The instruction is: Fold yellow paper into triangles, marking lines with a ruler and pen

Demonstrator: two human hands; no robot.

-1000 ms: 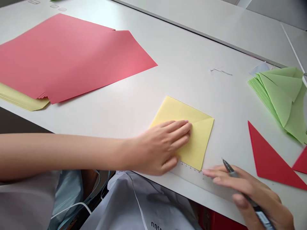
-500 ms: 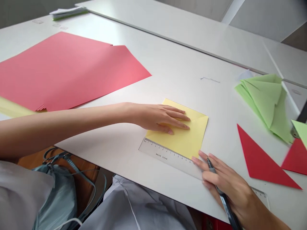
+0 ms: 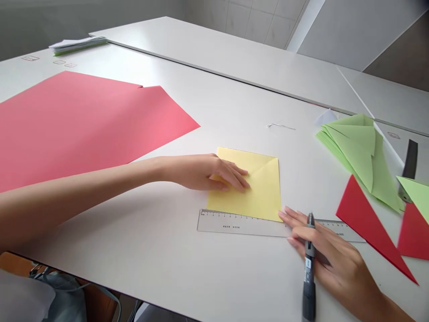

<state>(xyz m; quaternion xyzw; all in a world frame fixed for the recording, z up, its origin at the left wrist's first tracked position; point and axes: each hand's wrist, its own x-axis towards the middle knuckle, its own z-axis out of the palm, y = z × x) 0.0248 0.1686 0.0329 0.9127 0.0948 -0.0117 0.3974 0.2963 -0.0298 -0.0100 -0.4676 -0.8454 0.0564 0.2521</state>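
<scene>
My left hand [image 3: 214, 173] rests with its fingers stretched out on a yellow square of paper [image 3: 256, 197], which has a diagonal crease towards its far right corner. A clear plastic ruler [image 3: 231, 225] lies against the near edge of the paper, its scale along that edge. My right hand [image 3: 335, 259] holds a black and grey click pen [image 3: 309, 277], tip pointing away from me. Fingertips of this hand touch the ruler and the paper's near right corner. The ruler's middle is hidden under the hand.
Large red sheets [image 3: 83, 120] cover the table's left side. On the right are folded green papers [image 3: 357, 147], a red paper triangle [image 3: 372, 228] and a dark-handled cutter-like tool [image 3: 410, 161]. A thin thread [image 3: 281, 126] lies beyond the yellow paper. Stacked papers [image 3: 78, 44] sit far left.
The yellow paper and ruler have turned counterclockwise in view, and the ruler now lies nearly level. My left fingers have drawn closer together. The pen points more straight ahead.
</scene>
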